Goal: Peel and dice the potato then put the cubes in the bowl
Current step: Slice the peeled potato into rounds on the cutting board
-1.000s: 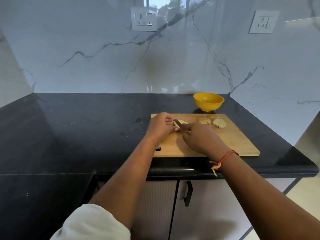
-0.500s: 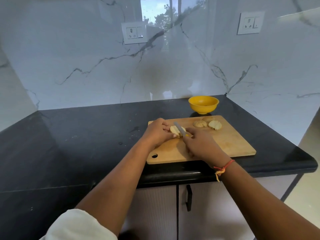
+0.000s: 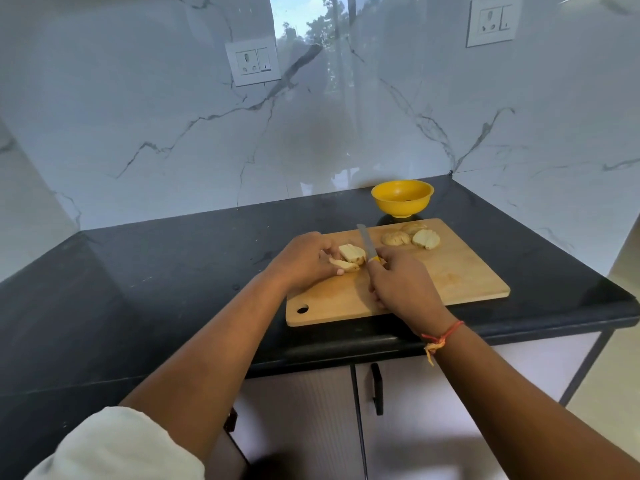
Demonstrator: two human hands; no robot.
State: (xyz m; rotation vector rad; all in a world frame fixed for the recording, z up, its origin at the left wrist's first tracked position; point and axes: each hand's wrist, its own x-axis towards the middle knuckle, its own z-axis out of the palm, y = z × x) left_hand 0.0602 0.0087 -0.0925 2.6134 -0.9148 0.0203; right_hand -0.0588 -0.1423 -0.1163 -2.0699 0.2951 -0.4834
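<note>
Touching left hand [image 3: 304, 259], potato slices [image 3: 349, 258]

No text or number can be read. The socket plate [image 3: 254, 63] beyond the left hand [image 3: 304, 258] shows nothing legible.

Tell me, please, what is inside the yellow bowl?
Only a small dark mark shows inside the yellow bowl; its near wall hides the lowest part of the inside.

potato pieces [image 3: 352, 253] 5 | bowl [image 3: 402, 203] 1 | knife [image 3: 366, 244] 1 | board [image 3: 453, 271] 1
</note>
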